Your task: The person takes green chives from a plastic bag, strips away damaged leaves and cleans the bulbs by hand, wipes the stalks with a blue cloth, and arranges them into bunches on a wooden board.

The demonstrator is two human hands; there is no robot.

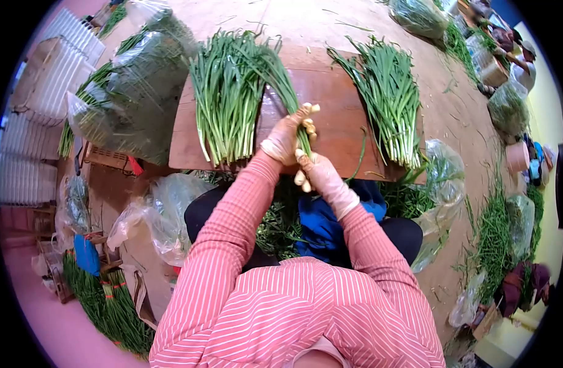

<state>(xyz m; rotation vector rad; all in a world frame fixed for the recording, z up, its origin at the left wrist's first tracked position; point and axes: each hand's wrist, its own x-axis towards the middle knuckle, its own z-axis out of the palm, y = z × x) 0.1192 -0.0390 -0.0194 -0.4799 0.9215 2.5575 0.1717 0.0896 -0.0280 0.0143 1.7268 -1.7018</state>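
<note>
My left hand (282, 136), in a thin pale glove, is closed around a small bunch of garlic chives (281, 83) over the near edge of the wooden board. The leaves point up and to the left, partly across a large pile of chives (228, 101) on the board's left side. Just below, my gloved right hand (323, 176) has its fingers closed around the lower stems of the same bunch; the stem ends are mostly hidden by the fingers. A second pile of chives (391, 104) lies on the right side of the board.
The low wooden board (330, 92) stands before my knees. Plastic-wrapped greens (146, 86) rise at its left, and stacked crates (54, 80) line the far left. Banded bunches (113, 300) lie lower left. Loose greens (496, 227) cover the right floor. Other people work at upper right.
</note>
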